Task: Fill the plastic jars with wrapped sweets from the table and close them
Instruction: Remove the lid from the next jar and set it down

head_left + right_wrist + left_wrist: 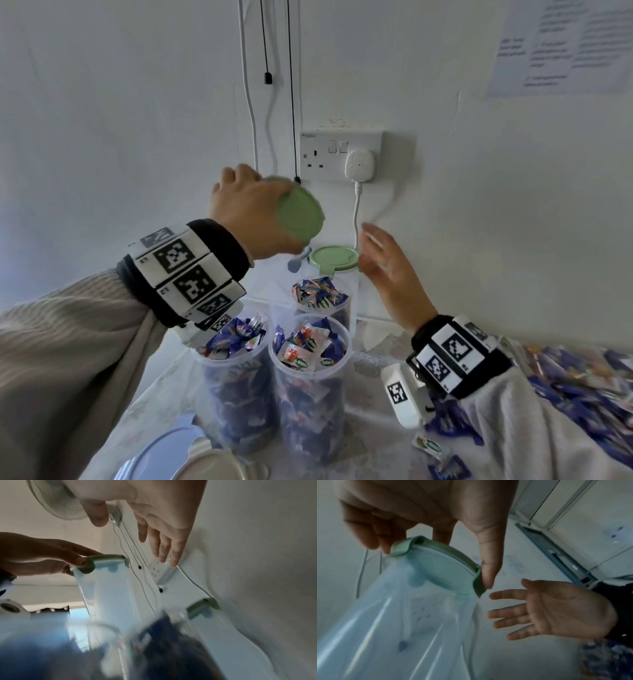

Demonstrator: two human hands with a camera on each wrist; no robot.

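My left hand point(253, 209) is raised in front of the wall and grips a green lid point(299, 212) by its rim, thumb and fingers curled round it. In the wrist views this lid point(443, 572) caps a clear jar point(402, 622) with no sweets in it. Behind it stands a second jar with a green lid point(334, 258). My right hand point(387, 270) hovers open beside that lid, fingers spread; contact cannot be told. Three open jars point(310, 346) packed with wrapped sweets stand below my hands.
A heap of blue wrapped sweets point(582, 377) covers the table at the right. The wall stands close behind the jars, with a socket and white plug point(358, 164) and hanging cables point(291, 85). A round rimmed object point(191, 459) lies at the bottom left.
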